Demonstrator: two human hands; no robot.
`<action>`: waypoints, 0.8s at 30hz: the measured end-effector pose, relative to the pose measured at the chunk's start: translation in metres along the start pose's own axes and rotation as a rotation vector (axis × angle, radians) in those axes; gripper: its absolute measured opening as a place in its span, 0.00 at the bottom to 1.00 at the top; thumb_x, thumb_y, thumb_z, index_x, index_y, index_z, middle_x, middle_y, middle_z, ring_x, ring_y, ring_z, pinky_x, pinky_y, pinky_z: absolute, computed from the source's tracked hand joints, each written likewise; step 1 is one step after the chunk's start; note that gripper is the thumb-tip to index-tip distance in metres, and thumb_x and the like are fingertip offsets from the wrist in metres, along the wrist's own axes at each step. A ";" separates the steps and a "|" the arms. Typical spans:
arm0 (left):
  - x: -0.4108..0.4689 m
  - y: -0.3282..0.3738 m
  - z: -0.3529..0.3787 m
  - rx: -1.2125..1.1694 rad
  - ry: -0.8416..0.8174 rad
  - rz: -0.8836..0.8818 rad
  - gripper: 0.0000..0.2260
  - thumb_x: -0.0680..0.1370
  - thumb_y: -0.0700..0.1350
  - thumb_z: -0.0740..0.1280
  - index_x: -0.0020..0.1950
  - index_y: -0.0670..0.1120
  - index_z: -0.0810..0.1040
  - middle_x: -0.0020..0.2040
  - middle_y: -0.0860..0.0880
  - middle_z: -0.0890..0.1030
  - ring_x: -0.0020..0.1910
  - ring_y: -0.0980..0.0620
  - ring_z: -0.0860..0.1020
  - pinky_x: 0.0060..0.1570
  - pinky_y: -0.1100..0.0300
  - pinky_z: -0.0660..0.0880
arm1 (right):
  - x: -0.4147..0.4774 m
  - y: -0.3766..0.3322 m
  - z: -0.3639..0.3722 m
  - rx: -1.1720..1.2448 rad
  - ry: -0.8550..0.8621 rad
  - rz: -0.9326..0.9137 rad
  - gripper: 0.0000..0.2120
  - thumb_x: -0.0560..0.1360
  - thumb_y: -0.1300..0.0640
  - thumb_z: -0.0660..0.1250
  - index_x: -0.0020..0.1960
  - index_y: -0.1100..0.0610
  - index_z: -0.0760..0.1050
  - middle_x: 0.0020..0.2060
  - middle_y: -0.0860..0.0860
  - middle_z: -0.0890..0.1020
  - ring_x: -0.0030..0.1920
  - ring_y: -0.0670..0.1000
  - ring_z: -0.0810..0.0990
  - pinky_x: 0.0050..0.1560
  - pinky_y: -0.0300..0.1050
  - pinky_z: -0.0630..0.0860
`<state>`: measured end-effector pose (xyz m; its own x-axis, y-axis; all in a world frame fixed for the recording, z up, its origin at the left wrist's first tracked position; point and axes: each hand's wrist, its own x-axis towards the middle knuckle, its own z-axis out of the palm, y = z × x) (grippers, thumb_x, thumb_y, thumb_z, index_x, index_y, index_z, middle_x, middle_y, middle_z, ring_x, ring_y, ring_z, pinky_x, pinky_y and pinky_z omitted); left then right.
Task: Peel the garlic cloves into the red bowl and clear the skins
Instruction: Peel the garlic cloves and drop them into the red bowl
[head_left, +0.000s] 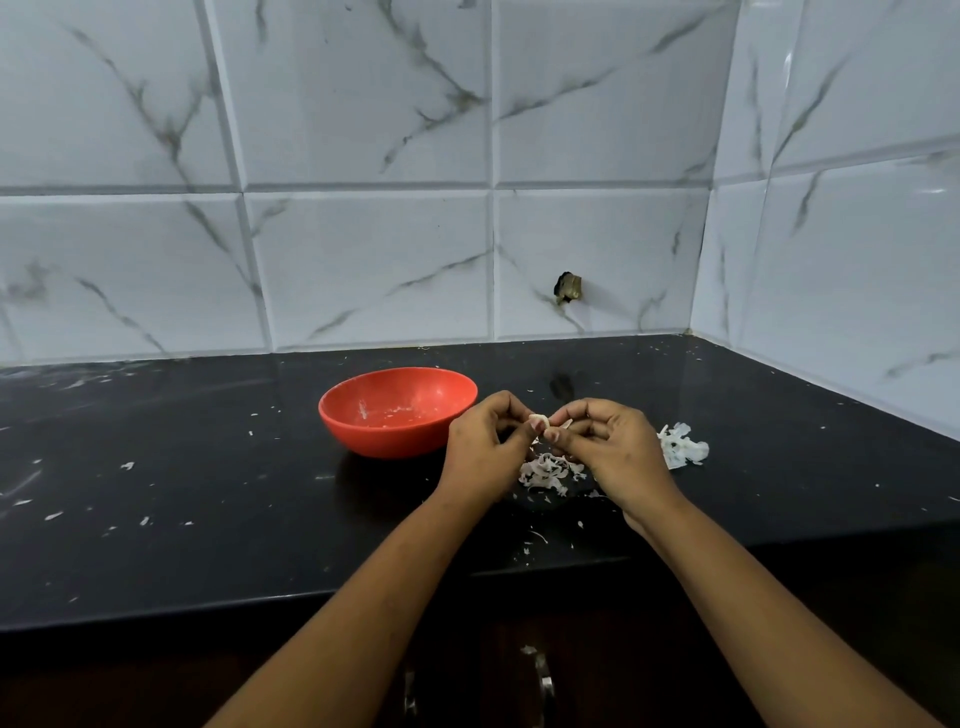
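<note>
Head view shows your left hand (483, 441) and right hand (613, 441), fingers (576, 409) pinched on one small pale garlic clove (539, 418) just right of the round red plastic bowl (397, 410) — probably light, firm and slick; grip its ends and strip the papery skin gently.

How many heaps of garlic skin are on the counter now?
2. One skin heap lies on the counter between left hand and right hand; the other heap sits right of the right hand. The hands may hide more.
</note>
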<state>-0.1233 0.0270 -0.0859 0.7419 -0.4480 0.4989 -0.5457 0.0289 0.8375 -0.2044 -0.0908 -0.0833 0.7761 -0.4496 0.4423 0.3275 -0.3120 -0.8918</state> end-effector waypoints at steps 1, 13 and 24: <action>0.000 0.000 0.000 -0.018 0.006 -0.016 0.09 0.76 0.39 0.69 0.37 0.47 0.74 0.35 0.47 0.81 0.28 0.59 0.77 0.28 0.68 0.70 | 0.000 0.000 0.000 0.006 -0.005 0.000 0.05 0.70 0.66 0.73 0.41 0.59 0.80 0.30 0.54 0.81 0.33 0.45 0.81 0.39 0.34 0.76; 0.001 -0.002 -0.003 -0.077 0.045 -0.099 0.08 0.77 0.37 0.67 0.39 0.43 0.72 0.38 0.47 0.83 0.31 0.53 0.79 0.27 0.61 0.73 | 0.002 0.004 -0.001 -0.218 0.120 -0.055 0.10 0.72 0.66 0.71 0.41 0.52 0.81 0.30 0.47 0.80 0.33 0.41 0.79 0.42 0.43 0.79; 0.002 -0.004 -0.001 -0.054 -0.008 -0.132 0.09 0.77 0.40 0.68 0.38 0.46 0.73 0.33 0.49 0.80 0.31 0.54 0.78 0.28 0.60 0.73 | 0.001 0.006 0.002 -0.447 0.072 -0.112 0.05 0.75 0.60 0.70 0.47 0.56 0.84 0.38 0.44 0.83 0.40 0.38 0.80 0.41 0.27 0.72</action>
<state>-0.1196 0.0273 -0.0879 0.8028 -0.4580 0.3818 -0.4213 0.0173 0.9067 -0.2007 -0.0910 -0.0882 0.7047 -0.4445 0.5530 0.1302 -0.6851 -0.7167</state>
